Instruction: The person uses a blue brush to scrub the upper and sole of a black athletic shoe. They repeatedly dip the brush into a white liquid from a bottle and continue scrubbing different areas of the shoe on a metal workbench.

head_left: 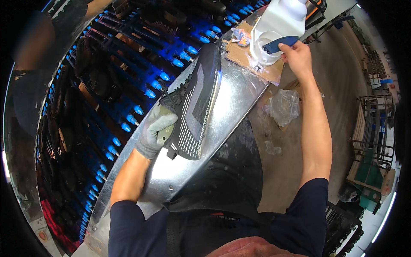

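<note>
Into the white container (pixel 277 20) reaches a blue brush (pixel 274 45)

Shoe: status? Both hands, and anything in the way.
Left hand, gloved, gripping dark shoe. Right hand, bare, holding blue brush at white container's opening. Cardboard near shoe's front end; nothing visibly blocking.

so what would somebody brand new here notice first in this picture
Probably the row of bright blue tips curving from lower left to top. Next, the black shoe in the gloved left hand, near centre. Then, upper right, the bare right hand holding a blue brush at a white container's mouth.
</note>
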`<state>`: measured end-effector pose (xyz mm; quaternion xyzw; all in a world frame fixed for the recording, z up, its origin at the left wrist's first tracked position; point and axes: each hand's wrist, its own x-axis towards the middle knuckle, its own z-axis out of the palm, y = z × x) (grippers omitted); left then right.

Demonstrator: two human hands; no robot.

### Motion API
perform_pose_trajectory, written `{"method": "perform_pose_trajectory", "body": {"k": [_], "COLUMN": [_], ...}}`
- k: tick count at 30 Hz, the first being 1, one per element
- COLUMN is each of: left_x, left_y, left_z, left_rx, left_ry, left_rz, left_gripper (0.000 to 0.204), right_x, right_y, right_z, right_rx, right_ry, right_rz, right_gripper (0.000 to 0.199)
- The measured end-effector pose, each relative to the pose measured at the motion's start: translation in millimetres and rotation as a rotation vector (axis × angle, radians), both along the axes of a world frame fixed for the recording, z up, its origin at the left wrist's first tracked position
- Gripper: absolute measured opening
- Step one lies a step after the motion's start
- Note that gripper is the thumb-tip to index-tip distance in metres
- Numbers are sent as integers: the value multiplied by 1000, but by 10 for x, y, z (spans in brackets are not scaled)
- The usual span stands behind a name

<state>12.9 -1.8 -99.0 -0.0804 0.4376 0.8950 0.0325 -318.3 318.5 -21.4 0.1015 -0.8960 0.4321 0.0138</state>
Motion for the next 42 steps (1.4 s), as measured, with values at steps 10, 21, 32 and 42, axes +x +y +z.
{"method": "perform_pose_trajectory", "body": {"k": [10,21,32,42], "left_x": [-83,-190,-296,-193], "left_y": [-1,111,199,11], "left_z": [76,265,500,66], "left_rx": [-28,93,59,82], "left_ry": [13,68,-20,15], "left_rz": [-40,-121,-230,-134], "left_gripper": [86,103,112,106], "right_x": [154,1431,1512,1462], "right_y": [382,145,64,142], "right_z": [-211,-172,109,82], "right_rx": [-871,-1179,-900,-796], "right_ry": [-389,-407,-136,-139], "right_rz": [125,310,351,528], "right_gripper": [17,17,16,20]}}
